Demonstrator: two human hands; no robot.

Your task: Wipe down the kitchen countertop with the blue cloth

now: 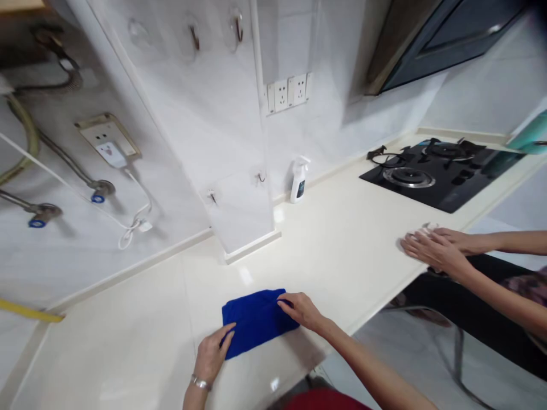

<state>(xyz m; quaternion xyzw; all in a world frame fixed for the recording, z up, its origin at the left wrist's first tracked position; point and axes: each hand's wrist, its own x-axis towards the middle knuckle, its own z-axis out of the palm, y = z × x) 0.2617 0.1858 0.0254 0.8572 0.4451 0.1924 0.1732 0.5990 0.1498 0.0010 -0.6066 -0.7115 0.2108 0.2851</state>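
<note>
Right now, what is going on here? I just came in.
A person has both hands, left and right, on a folded blue cloth on the white counter. Farther along, a co-worker's hands rest on a white cloth, near a black gas hob.

A cream stone countertop (342,228) runs in an L around a tiled pillar, its surface glossy. A folded blue cloth (256,322) lies flat near the front edge. A white spray bottle (299,181) stands upright just beside the wall. A black glass gas hob (440,173) with two burners is set into the far right section. A crumpled white cloth (427,229), mostly covered, lies near the countertop's outer edge, well apart from the blue cloth.
</note>
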